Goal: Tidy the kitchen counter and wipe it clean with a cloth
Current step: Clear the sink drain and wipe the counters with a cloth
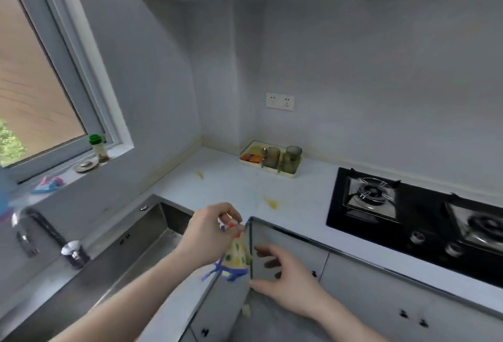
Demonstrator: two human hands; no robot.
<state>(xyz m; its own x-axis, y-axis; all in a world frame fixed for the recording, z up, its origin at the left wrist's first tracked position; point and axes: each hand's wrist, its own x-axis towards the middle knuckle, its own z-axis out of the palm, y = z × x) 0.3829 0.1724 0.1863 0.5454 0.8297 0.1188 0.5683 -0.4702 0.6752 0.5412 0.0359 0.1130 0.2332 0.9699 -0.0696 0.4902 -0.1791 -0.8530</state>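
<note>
Two hands: left hand point(209, 235) pinches pale cloth with coloured spots point(234, 258); right hand point(288, 284) spread, holding nothing.
Cream rectangular tray point(272, 171): two cloudy glass jars point(291, 159), orange packet point(251, 157).

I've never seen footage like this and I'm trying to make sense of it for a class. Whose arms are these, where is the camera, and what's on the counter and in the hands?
There is no machine here: a person wears a wide-angle camera on the head, looking down at their own arms. The left hand pinches a yellowish patterned cloth that hangs down over the counter corner. The right hand is spread beside it, holding nothing. On the white counter lie two yellow smears and a cream tray with two glass jars. A steel sink sits left, a black gas hob right.
</note>
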